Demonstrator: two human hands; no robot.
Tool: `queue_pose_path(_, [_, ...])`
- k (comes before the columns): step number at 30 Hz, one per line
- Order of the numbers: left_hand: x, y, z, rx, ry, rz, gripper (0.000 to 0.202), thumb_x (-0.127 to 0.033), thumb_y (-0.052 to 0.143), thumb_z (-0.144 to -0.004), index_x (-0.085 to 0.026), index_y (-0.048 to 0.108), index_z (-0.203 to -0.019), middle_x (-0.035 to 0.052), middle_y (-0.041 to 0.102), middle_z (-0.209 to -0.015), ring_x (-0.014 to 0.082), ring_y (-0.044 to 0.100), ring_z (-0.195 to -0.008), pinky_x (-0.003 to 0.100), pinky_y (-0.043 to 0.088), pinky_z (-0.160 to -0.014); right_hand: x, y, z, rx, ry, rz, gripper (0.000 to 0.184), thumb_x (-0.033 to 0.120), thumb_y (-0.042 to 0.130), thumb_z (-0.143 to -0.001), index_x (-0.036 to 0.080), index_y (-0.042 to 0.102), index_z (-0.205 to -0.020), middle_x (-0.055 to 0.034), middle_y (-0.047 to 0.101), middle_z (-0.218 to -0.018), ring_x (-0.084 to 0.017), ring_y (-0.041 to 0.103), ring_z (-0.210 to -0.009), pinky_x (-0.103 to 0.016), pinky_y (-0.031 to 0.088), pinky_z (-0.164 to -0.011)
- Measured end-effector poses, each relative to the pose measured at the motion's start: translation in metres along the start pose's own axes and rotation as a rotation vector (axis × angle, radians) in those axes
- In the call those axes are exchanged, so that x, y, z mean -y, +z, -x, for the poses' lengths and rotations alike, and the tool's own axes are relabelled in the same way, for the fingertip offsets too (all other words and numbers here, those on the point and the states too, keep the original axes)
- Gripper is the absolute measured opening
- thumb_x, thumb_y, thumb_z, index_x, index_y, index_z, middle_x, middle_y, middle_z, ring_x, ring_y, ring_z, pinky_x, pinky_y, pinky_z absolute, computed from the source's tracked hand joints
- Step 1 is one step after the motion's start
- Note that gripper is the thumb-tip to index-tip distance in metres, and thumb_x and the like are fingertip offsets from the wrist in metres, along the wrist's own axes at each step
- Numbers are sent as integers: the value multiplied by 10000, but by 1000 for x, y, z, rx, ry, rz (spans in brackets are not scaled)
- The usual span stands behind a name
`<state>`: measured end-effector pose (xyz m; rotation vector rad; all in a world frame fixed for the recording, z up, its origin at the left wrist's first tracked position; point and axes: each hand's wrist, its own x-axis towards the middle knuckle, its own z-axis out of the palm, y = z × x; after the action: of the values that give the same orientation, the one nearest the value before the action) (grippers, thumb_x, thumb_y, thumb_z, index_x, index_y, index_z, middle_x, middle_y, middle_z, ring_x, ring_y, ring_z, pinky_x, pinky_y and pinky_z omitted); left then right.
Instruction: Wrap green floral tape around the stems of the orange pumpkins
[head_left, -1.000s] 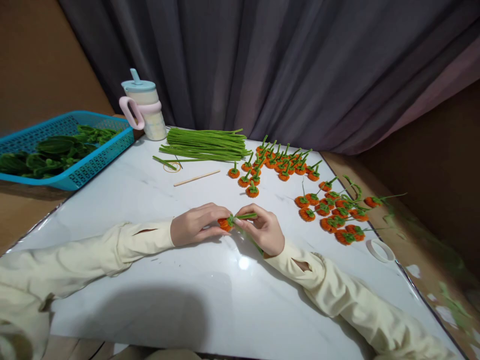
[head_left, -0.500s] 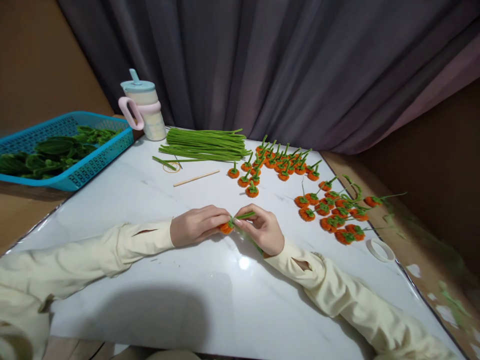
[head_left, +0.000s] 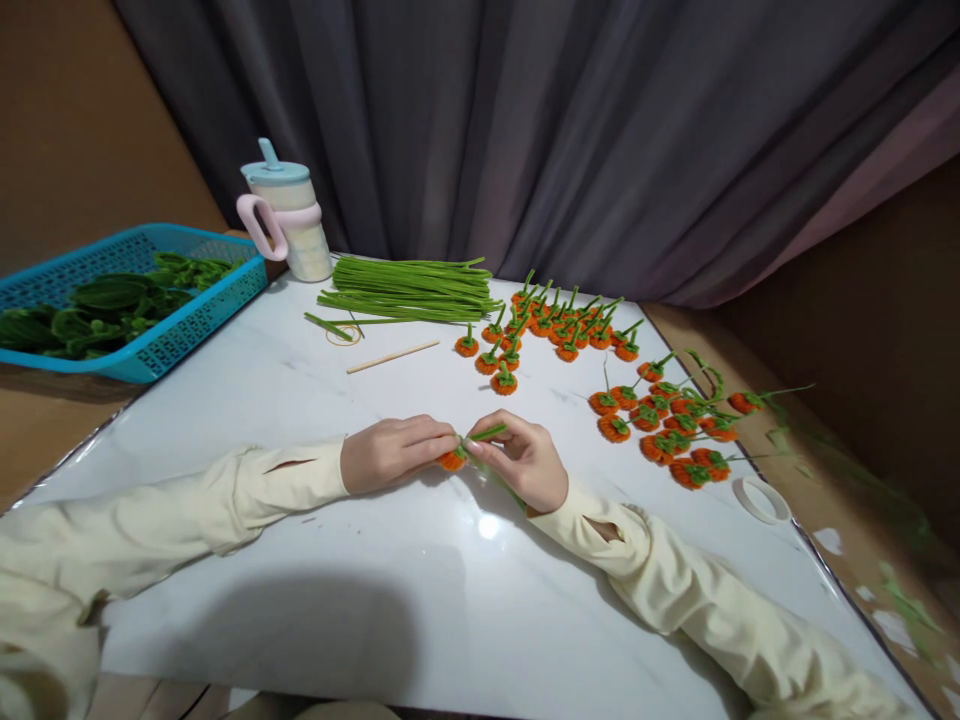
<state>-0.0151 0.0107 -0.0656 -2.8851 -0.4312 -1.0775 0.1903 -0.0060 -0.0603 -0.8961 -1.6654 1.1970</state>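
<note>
My left hand pinches a small orange pipe-cleaner pumpkin just above the white table. My right hand is closed on the green pipe cleaner that joins the pumpkin's top; its long end runs under my right palm. Both hands meet at the table's middle. Several finished orange pumpkins with green stems lie to the right, and more of them lie further back.
A bundle of green pipe cleaners lies at the back, with a wooden stick and a rubber band near it. A lidded cup and a blue basket of green leaves stand at the left. A white ring lies at the right edge.
My hands and the pumpkin have sunk slightly toward the table. The green stem end has tilted a little; nothing else has moved.
</note>
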Motion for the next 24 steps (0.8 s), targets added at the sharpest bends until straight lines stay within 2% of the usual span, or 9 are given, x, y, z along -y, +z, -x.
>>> queue_pose_path(5, [-1, -1, 0, -7, -4, -1, 246, -146, 339, -937, -126, 485, -1133, 126, 649, -903, 154, 602, -786, 236, 511, -632, 2, 0, 0, 25, -1, -7, 194, 358, 647, -773, 172, 592, -784, -31, 639, -701, -140, 591, -642, -268, 477, -619])
queue_pose_path(13, [-2, 0, 0, -23, -5, 14, 231, -143, 346, -934, -129, 499, -1106, 119, 645, -888, 147, 594, -763, 228, 506, -633, 3, -2, 1, 104, -18, -72, 261, 368, 658, -768, 181, 556, -920, -34, 613, -746, -143, 573, -667, -290, 483, -655])
queue_pose_path(24, [-1, -2, 0, -23, 37, 20, 239, -139, 321, -941, -118, 503, -1095, 126, 648, -882, 146, 590, -755, 227, 505, -626, 4, -2, -2, 121, 108, -186, 291, 370, 748, -668, 165, 585, -793, -22, 648, -673, -145, 622, -617, -278, 507, -610])
